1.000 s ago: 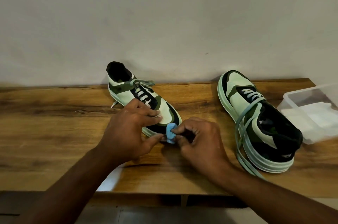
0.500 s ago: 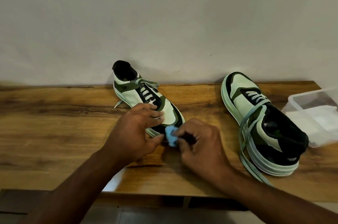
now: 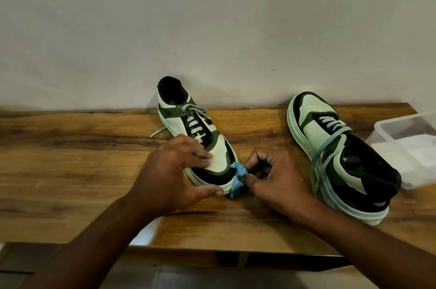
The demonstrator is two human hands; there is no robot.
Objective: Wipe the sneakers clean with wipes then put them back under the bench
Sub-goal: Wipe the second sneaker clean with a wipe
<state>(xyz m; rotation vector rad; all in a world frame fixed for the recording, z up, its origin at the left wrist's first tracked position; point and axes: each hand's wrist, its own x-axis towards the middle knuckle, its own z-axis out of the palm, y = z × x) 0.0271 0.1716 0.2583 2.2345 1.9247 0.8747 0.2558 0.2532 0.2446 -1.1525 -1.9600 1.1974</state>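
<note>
Two green, black and pale mint sneakers stand on the wooden bench [image 3: 70, 154]. The left sneaker [image 3: 188, 123] points its toe toward me. My left hand [image 3: 172, 175] holds its toe, fingers over the top and thumb along the sole edge. My right hand [image 3: 271, 177] pinches a crumpled blue wipe [image 3: 238, 176] against the right side of that toe. The right sneaker [image 3: 337, 154] lies apart to the right with its heel toward me and loose laces trailing over its side.
A clear plastic container [image 3: 405, 147] holding white wipes sits at the bench's right end, close to the right sneaker. A plain wall rises directly behind the bench. The bench's front edge [image 3: 212, 253] runs below my forearms, with floor beneath.
My right hand has slid the blue wipe from the front tip of the toe round to its right side. My left hand keeps its hold on the toe.
</note>
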